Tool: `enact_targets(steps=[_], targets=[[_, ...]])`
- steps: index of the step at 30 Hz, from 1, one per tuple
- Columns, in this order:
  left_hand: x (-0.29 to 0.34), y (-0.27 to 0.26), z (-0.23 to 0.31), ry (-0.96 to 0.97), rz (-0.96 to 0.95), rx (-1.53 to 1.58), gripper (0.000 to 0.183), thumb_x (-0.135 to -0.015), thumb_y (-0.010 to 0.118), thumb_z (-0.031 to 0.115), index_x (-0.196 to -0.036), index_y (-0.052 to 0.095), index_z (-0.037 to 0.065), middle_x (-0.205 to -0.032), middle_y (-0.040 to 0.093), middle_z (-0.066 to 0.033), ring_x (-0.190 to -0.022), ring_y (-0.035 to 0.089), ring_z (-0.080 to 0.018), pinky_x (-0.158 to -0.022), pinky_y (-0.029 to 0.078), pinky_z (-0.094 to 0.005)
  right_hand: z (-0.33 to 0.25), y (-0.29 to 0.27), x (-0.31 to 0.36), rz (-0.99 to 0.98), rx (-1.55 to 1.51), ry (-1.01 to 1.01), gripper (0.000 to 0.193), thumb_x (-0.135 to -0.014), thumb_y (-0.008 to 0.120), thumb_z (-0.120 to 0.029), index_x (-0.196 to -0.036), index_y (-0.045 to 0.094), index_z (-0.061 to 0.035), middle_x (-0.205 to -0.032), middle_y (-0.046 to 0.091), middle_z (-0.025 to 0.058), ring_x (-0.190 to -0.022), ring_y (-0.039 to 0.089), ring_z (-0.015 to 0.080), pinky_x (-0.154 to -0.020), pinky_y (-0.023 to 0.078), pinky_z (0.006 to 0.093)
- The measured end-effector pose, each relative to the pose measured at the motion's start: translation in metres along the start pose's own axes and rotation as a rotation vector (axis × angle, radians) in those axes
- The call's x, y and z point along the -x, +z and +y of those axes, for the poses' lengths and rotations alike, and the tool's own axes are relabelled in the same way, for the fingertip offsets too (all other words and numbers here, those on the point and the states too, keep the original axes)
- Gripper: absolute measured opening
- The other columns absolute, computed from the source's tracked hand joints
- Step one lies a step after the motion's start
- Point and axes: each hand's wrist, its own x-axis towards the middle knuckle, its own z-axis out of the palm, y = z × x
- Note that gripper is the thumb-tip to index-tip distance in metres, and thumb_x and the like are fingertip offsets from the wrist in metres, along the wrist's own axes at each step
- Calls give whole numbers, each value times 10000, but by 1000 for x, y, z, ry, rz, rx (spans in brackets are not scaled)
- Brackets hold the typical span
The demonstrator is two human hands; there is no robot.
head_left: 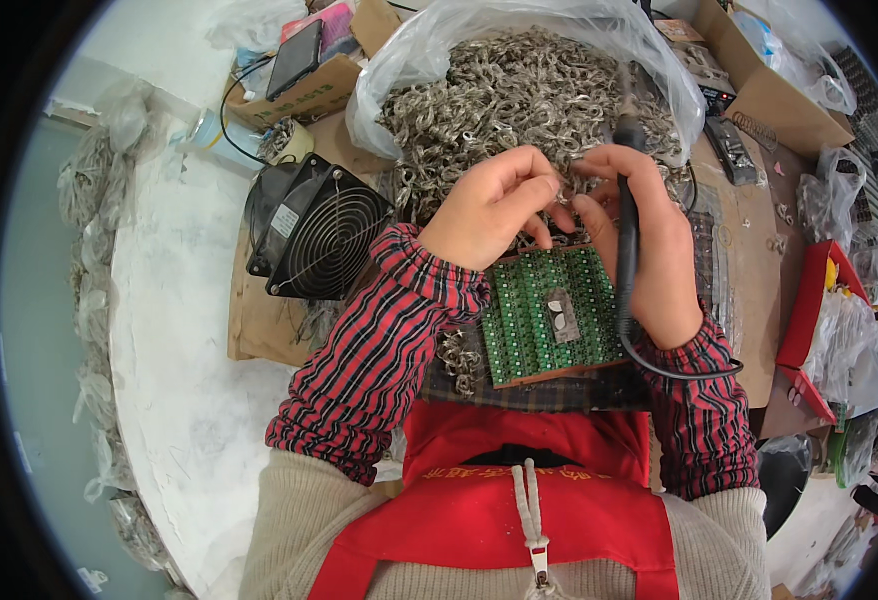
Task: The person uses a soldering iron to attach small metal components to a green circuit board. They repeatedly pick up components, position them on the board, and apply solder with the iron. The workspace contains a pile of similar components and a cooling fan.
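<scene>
My left hand [494,208] is closed in a pinch above the far edge of a green circuit board panel [519,335]. Whatever its fingertips hold is too small to make out. My right hand [659,262] faces it, thumb and fingertips close to the left ones. A soldering iron [628,215] with a dark handle rests in the right hand, tip end pointing away and cord looping over the wrist. On the panel, amid rows of small parts, lies a small grey plate [562,316] with white oval shapes. Just beyond both hands is a heap of small metal clasps [519,100].
A clear plastic bag [379,95] surrounds the heap. A black fan [334,235] stands to the left, and several loose clasps [459,362] lie left of the panel. On the right are a red box [804,310] and a cardboard box [774,90]. A phone [295,60] sits far left.
</scene>
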Motion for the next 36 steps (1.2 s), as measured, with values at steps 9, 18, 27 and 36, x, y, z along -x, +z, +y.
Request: enact_targets(steps=[9,18,27,36], targets=[[-1,1,-3,35,-20,20,296,-1037,615,180,-1258,562,-10,-987,624,-69,-855,638,-133,-707,552,-278,18,5,2,88,38,-94,375,-898,737,7,-1208,536,-58,-894,679,81,-787,685,180,-707,550,299],[-12,3,-4,173,116,-434,405,-945,698,40,-1338,610,0,-1191,611,-83,-917,634,-126,-722,535,-256,24,3,3,222,-210,-8,312,-957,709,-18,-1203,518,-30,-962,643,53,-845,637,127,-773,534,266],[-8,15,8,22,138,-109,240,-985,668,78,-1188,678,-51,-873,690,-65,-721,660,-123,-605,566,-241,24,6,7,317,-328,-15,279,-974,687,-22,-1193,515,-30,-954,639,49,-834,621,112,-755,521,255],[12,14,7,89,232,12,256,-981,698,106,-1175,595,-24,-885,677,-59,-715,660,-115,-592,542,-241,14,-4,0,292,153,-77,371,-870,810,-95,-1176,606,-46,-993,675,104,-893,652,221,-828,519,328]])
